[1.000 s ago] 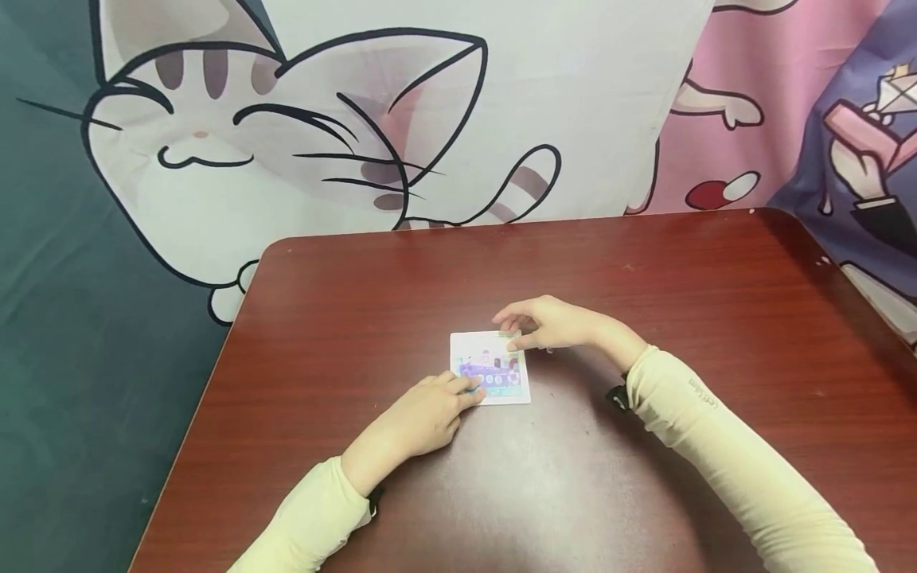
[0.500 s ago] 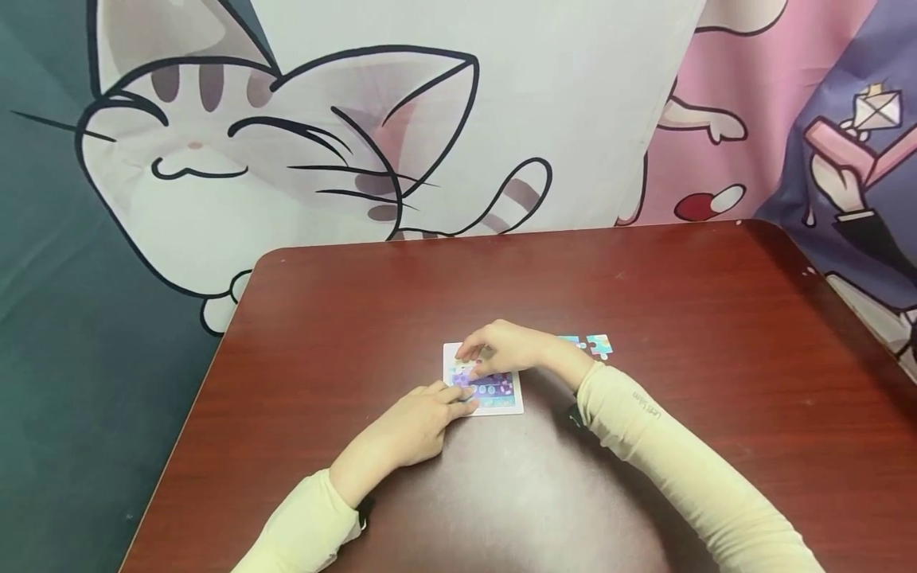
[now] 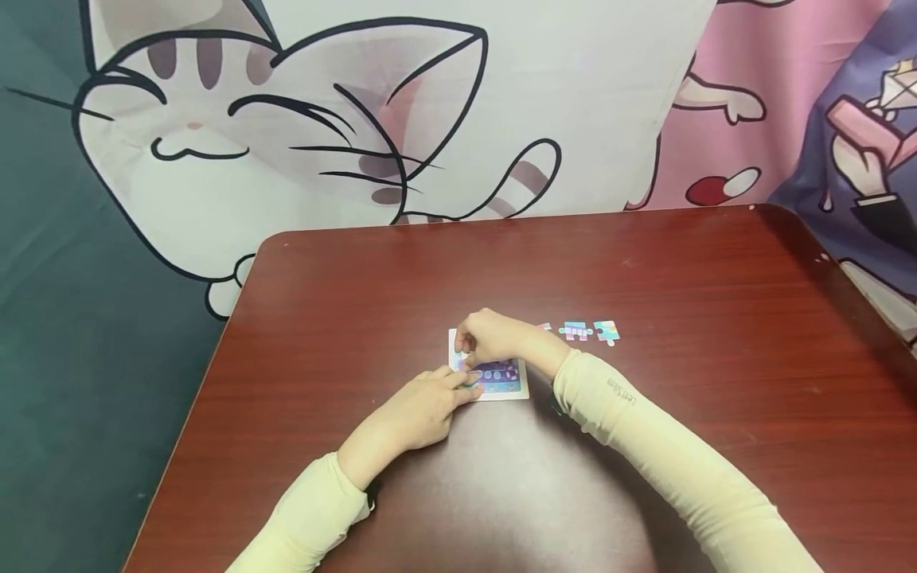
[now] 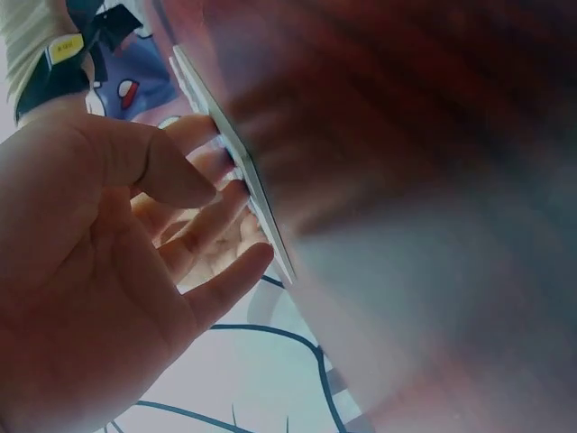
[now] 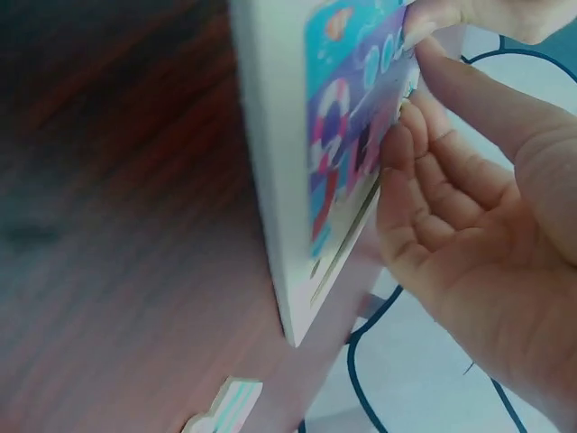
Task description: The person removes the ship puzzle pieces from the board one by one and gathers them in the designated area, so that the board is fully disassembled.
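Observation:
A small square jigsaw puzzle with a pale frame (image 3: 524,393) and a purple-blue picture lies mid-table. My left hand (image 3: 423,406) rests its extended fingertips on the puzzle's lower left; in the left wrist view they overlap the board's edge (image 4: 239,153). My right hand (image 3: 490,334) is over the upper left of the puzzle, fingers bent. In the right wrist view, its thumb (image 5: 478,95) and fingers pinch a small puzzle piece (image 5: 411,87), mostly hidden. Bare recess (image 5: 347,239) shows along the puzzle's top row. Loose puzzle pieces (image 3: 575,331) lie behind the right wrist.
The brown table (image 3: 645,270) has rounded back corners. Another loose piece (image 3: 606,330) sits at the right end of the row, and a reddish one (image 3: 545,326) is partly covered by the right forearm. A printed cat cloth (image 3: 301,167) hangs behind the table.
My right hand has moved left from the puzzle's upper right corner to its upper left, uncovering the loose pieces on the table. My left hand stays on the puzzle's lower left.

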A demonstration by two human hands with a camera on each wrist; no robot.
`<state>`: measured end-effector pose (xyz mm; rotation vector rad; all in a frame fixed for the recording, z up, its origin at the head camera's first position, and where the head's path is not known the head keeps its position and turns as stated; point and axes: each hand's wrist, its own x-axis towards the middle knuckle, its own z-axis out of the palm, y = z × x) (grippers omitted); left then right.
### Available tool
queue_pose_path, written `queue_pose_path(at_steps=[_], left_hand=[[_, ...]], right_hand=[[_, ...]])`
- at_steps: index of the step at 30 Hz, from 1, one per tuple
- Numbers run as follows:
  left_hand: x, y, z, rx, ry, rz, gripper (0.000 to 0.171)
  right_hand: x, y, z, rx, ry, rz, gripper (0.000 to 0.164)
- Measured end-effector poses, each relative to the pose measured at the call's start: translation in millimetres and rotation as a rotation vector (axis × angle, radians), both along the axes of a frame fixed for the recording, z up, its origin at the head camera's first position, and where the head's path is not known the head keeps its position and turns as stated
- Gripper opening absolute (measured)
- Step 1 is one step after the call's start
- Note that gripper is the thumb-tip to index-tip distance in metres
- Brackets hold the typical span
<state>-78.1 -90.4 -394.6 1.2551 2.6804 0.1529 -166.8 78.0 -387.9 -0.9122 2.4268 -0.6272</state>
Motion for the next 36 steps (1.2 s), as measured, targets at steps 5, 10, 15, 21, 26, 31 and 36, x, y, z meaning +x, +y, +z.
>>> queue_pose_path(at_steps=[5,10,15,21,26,31,36], left_hand=[[4.4,0,0.3,-0.031,0.030,-0.006,0.044],[4.5,3,0.8,-0.043,0.018,-0.003,0.046],[3.1,5,5.5,-0.068,0.003,0.015,0.045],[3.2,9,7.5,-0.070,0.019,0.026,0.038],[6.7,11,8.2,-0.117,-0.020,0.057,0.042],[7.8,11,8.9,-0.148,-0.072,0.084,0.045],[8.2,10,8.5,-0.162,-0.083,0.087,0.048]], right_hand=[[-3.2,-8,5.3,0.022,-0.072,-0.030,0.021],[-4.7,-12,7.0,0.067,-0.100,-0.045,0.017],[-5.8,-16,6.3,0.081,-0.107,-0.066,0.018],[-3.3,-12,3.8,0.048,-0.059,-0.064,0.016],[2.3,-5,-6.7,-0.056,0.072,-0.028,0.016],[3.9,6,-17.0,-0.190,0.133,0.010,0.019],[2.9,15,-18.2,-0.272,0.130,0.066,0.022]])
